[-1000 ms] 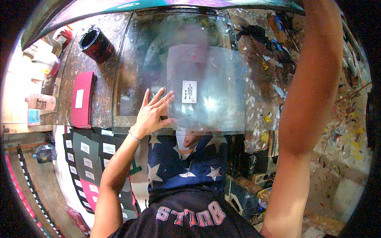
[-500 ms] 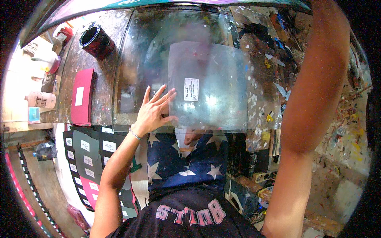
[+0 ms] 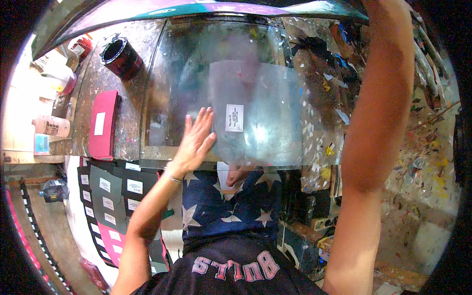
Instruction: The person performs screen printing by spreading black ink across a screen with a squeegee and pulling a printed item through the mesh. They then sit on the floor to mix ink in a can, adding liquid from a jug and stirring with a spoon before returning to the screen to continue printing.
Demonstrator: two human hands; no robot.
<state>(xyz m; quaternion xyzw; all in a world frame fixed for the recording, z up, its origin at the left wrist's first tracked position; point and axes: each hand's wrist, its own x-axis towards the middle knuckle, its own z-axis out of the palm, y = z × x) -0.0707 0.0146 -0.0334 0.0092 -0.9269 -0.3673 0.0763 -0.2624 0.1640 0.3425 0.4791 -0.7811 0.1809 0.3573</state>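
My left hand (image 3: 197,139) lies with its fingers stretched out at the left edge of a clear plastic sheet (image 3: 275,96). The sheet rests on a glass-topped work surface (image 3: 177,59). A small white printed label (image 3: 234,118) shows at the sheet's left part, whether on or under it I cannot tell. My right arm reaches up past the top right of the view, beside the end of a raised frame (image 3: 221,8) with purple and teal colouring. The right hand itself is beyond the picture.
Left of the glass stand a dark, paint-stained can (image 3: 122,59) and a long red block (image 3: 103,125) with a white label. Dark, grey and pink labelled pieces (image 3: 105,184) lie at lower left. Paint-spattered boards (image 3: 319,108) and a black rag (image 3: 314,46) lie on the right.
My left hand's fingers have come closer together beside the sheet. The right forearm has swung a little left, and more of the raised frame shows at the top. The whole view has shifted slightly.
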